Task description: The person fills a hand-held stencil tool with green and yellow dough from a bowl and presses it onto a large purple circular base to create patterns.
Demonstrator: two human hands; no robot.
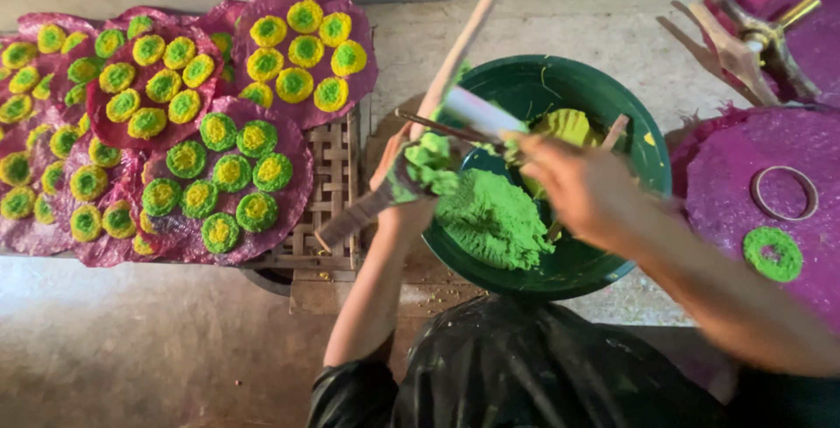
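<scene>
Two hands are recorded over a green bowl of green paste: left hand closed around a paste-smeared stick, right hand blurred, grip indeterminable; bowl near the counter's front edge.

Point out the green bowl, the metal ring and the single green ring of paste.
Green bowl [654, 150]: head view, bare right rim.
Metal ring [758, 204]: head view, left edge of band.
Green paste ring [773, 270]: head view, lower part.

Soft, even daylight is falling from above, leaving colours vivid and shadows faint. Motion blur is smearing the right hand and forearm, while the purple mats with green-and-yellow discs are holding sharp; the lower-left floor is washing out pale.
</scene>
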